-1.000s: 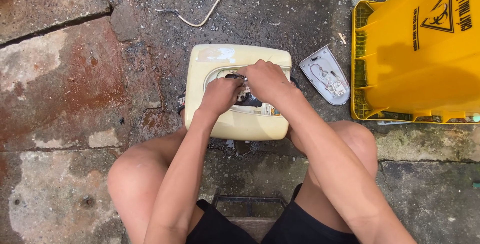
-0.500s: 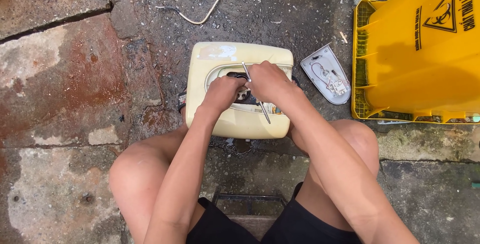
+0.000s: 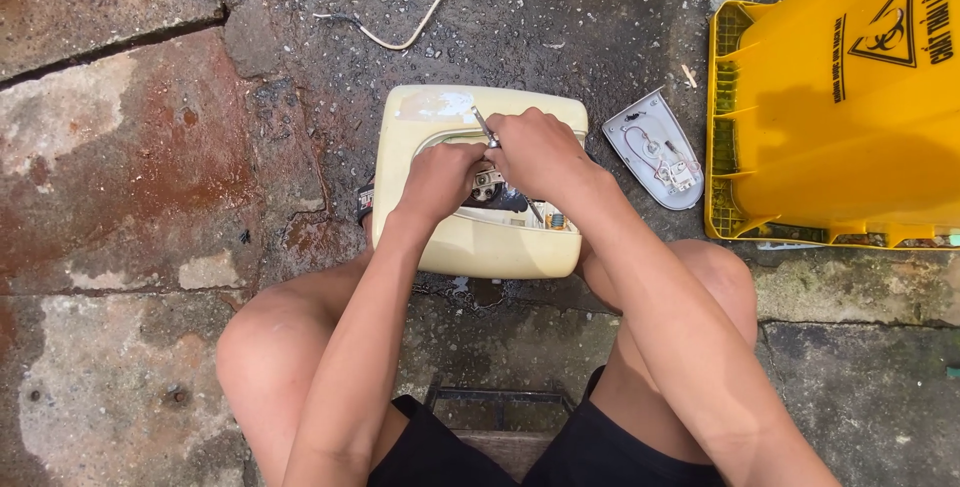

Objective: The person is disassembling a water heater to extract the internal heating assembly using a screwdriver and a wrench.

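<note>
Hands meet over the cream casing (image 3: pixel 480 247): right hand (image 3: pixel 540 152) closes round a thin metal tool (image 3: pixel 484 127), left hand (image 3: pixel 440 179) curls onto inner parts. Grey cover (image 3: pixel 655 152) lies at three o'clock.

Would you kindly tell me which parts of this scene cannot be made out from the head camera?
- Inside of the cream housing: mostly hidden by the left hand and right hand.
- Thin metal tool: only its tip shows; the right hand covers the rest.
- Yellow bin: cut off by the right and top edges.
- White cord: runs out of the top edge.
- Parts on the grey cover: too small to identify.
</note>
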